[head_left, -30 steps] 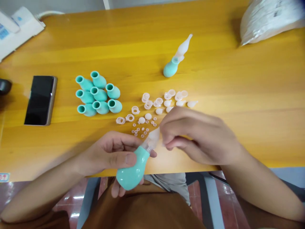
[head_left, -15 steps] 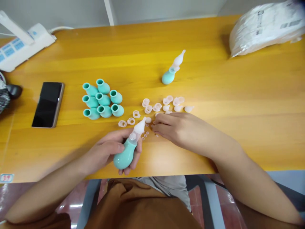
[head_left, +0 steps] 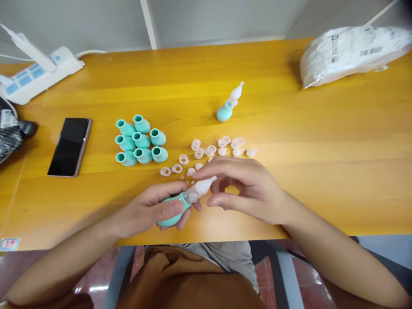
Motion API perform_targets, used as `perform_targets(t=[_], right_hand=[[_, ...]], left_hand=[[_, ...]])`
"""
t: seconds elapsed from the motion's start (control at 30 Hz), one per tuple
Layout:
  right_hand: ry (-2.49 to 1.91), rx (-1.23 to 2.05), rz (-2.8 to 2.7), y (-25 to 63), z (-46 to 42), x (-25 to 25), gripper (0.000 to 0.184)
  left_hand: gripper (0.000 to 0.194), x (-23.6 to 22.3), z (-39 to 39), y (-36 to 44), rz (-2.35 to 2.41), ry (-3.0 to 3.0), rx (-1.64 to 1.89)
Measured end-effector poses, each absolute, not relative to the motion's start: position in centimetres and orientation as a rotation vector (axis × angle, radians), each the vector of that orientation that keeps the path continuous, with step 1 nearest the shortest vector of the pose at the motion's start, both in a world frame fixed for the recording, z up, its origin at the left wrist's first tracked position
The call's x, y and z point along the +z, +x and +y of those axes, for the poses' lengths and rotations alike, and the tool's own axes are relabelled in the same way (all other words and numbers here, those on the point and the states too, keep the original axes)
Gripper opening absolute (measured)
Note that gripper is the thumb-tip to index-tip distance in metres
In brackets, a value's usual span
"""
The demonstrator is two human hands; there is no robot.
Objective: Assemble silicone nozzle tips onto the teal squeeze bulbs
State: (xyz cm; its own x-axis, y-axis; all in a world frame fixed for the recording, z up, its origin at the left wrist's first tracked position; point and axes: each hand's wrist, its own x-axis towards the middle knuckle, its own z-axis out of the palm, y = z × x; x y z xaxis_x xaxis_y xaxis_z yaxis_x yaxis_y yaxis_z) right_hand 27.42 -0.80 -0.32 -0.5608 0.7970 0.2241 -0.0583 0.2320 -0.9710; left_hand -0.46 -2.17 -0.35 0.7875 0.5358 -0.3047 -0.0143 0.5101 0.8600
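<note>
My left hand (head_left: 154, 208) is wrapped round a nasal aspirator (head_left: 175, 210), which has a teal bulb, a clear collar and a white pointed nozzle tilted up to the right. Around that nozzle tip curves my right hand (head_left: 247, 189), fingers and thumb apart, with nothing visible between them. Whether a fingertip touches the nozzle I cannot tell. Beyond the hands lie several clear collars (head_left: 199, 152), white nozzle tips (head_left: 237, 152) and tiny rings (head_left: 182, 177), some hidden by my right hand. Another aspirator (head_left: 224, 112), joined in the same way, lies farther back.
Several teal bulbs (head_left: 142, 139) stand grouped at left, mouths up. Left of them lies a black phone (head_left: 69, 147). A white power strip (head_left: 41, 75) and a black mouse (head_left: 28, 128) are at the far left. A white plastic package (head_left: 350, 56) sits at back right.
My right hand has left the small parts and come back to the aspirator, its fingers spreading. My left hand has tipped the aspirator further to the right. The view has shifted slightly.
</note>
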Motion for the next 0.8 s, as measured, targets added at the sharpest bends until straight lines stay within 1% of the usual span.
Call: perform_targets(t=[0.1,0.17,0.23,0.33,0.4,0.43,0.53,0.57,0.7,0.73,0.8], right_hand=[[-0.659,1.818,-1.468,26.5,-1.5,-0.5,0.018],[-0.621,2.044,-1.276,26.2,-1.8,-0.6,0.017],[-0.580,2.141,-1.144,25.9,-1.8,-0.8,0.018],[-0.506,2.082,-1.008,25.7,-1.4,-1.3,0.015],[-0.457,1.989,-0.967,25.7,-1.0,-1.6,0.011],[-0.449,1.948,-0.972,25.7,-0.8,-1.6,0.013],[-0.485,1.868,-1.072,25.7,-0.7,-1.5,0.024],[-0.498,1.847,-1.110,25.5,-0.8,-1.4,0.026],[-0.502,1.876,-1.127,24.7,-1.7,-1.5,0.023],[-0.498,1.902,-1.101,24.5,-1.8,-1.7,0.022],[-0.495,1.934,-1.055,24.3,-2.1,-1.9,0.022]], left_hand=[[0.044,-0.1,-2.3,-0.4,0.591,0.972,0.273],[0.039,-0.1,-2.4,-0.4,0.538,0.886,0.220],[0.033,-0.1,-2.5,-0.5,0.449,0.814,0.205],[0.025,-0.2,-2.9,-0.4,0.315,0.802,0.233],[0.022,-0.3,-3.3,-0.2,0.270,0.860,0.336],[0.021,-0.4,-3.4,0.0,0.283,0.914,0.438],[0.016,-0.7,-3.3,0.4,0.414,1.237,0.748],[0.019,-0.8,-3.1,0.5,0.479,1.409,0.848],[0.043,-1.3,-2.6,0.6,0.721,2.077,1.192],[0.045,-1.4,-2.6,0.6,0.774,2.146,1.230],[0.041,-1.6,-2.8,0.7,0.913,2.125,1.234]])
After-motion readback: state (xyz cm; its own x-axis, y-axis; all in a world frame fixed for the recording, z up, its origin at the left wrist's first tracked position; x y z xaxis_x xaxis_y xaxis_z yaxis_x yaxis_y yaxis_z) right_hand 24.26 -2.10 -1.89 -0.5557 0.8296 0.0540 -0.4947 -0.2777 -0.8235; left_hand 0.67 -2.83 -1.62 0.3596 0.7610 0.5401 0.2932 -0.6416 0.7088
